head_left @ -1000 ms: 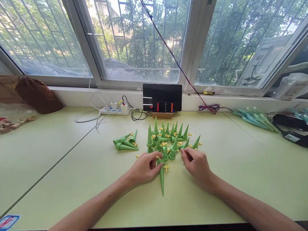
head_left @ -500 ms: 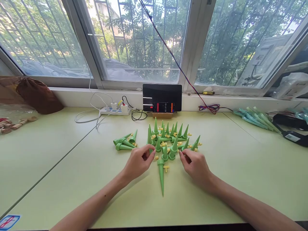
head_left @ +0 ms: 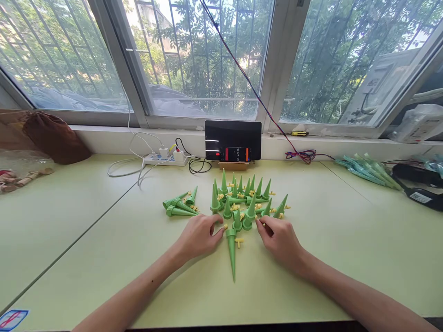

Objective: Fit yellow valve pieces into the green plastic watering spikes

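Observation:
My left hand (head_left: 201, 234) rests on the table left of the green spikes, thumb and forefinger a little apart. By its thumb tip lies a small yellow valve (head_left: 225, 226). My right hand (head_left: 281, 234) is closed in a pinch beside an upright green watering spike (head_left: 250, 214); whatever is between those fingertips is too small to make out. Between the hands, one green spike (head_left: 231, 253) lies with its tip toward me, a yellow T-shaped valve (head_left: 238, 242) at its right. Behind stand and lie several more green spikes (head_left: 259, 188) with yellow valves.
A separate pile of green spikes (head_left: 180, 206) lies left of the main group. Farther back are a power strip (head_left: 168, 159) with cables and a tablet (head_left: 233, 133) with a phone in front. Bundled light-blue strips (head_left: 367, 170) lie at the right, a brown bag (head_left: 53, 138) at the left.
My left hand has lowered slightly toward me, and its thumb and forefinger have come nearer the small yellow valve. My right hand has shifted slightly left, still pinched.

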Tool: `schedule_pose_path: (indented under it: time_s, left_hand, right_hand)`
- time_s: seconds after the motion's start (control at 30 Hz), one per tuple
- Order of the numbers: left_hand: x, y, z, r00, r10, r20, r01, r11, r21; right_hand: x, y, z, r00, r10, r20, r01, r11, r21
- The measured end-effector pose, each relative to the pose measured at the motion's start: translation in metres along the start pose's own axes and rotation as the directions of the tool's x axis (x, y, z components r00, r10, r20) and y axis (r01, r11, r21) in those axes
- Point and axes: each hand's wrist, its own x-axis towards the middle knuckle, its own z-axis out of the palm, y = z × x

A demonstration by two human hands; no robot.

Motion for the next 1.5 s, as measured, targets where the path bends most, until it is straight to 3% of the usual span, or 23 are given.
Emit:
schedule_pose_path:
  time_s: [0.23,0.67,0.9,1.07,1.17,1.3,1.5]
  left_hand:
    - [0.000,0.001,-0.001,0.998,-0.007,0.061,0.002,0.996,0.087]
    - [0.000,-0.002,0.004,0.997,0.049,0.062,-0.055,0.992,0.110]
    - [-0.002,-0.002,0.006,0.982,0.080,-0.169,-0.081,0.997,0.001]
    - [-0.003,-0.003,0.011,0.901,0.190,-0.389,-0.248,0.963,-0.103]
    - [-0.004,-0.002,0.013,0.858,0.265,-0.440,-0.339,0.936,-0.095]
    - [-0.006,-0.001,0.016,0.839,0.361,-0.406,-0.423,0.904,-0.070]
    - [-0.008,0.002,0.021,0.870,0.400,-0.287,-0.439,0.895,-0.082]
  right_hand:
    - [0.000,0.001,0.000,1.000,-0.016,0.014,0.016,1.000,0.002]
    - [0.000,0.001,0.002,0.999,-0.009,0.040,0.008,1.000,0.028]
    - [-0.001,-0.001,0.002,0.997,-0.022,0.078,0.017,0.998,0.062]
    - [-0.001,-0.003,0.000,0.991,-0.052,0.121,0.041,0.995,0.094]
    - [-0.001,-0.005,-0.001,0.987,-0.084,0.136,0.065,0.989,0.137]
    - [-0.002,-0.008,0.000,0.980,-0.125,0.156,0.094,0.977,0.192]
    - [-0.004,-0.010,0.000,0.969,-0.159,0.187,0.114,0.966,0.233]
